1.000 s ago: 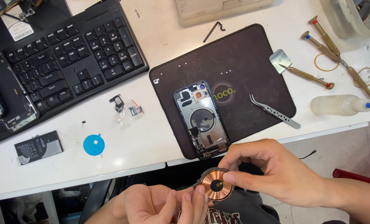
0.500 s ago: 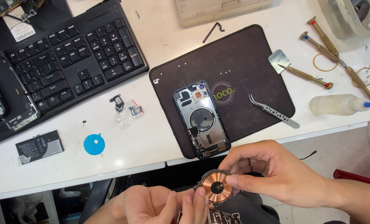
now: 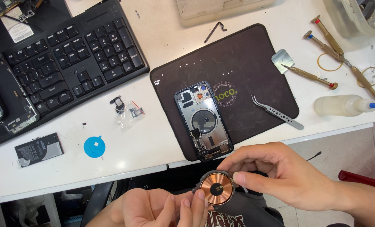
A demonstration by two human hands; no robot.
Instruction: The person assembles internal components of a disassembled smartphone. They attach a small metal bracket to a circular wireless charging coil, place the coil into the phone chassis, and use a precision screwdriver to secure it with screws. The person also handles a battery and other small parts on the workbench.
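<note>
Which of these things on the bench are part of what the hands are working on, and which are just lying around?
In hand: copper coil, held by left hand and right hand; opened phone on the dark mat.

Lying about: keyboard, tweezers, screwdrivers, squeeze bottle, battery, blue disc.

White barcode label [image 3: 18, 30] lies top left.

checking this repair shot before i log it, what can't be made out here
Head view only:
- Underside of the copper coil: it faces away, and fingertips of the left hand and right hand cover its rim.
- Left hand's palm: cut off by the bottom edge.
- Small parts inside the opened phone: too small to identify.
- Clear bin: cut off at the top right corner.
</note>
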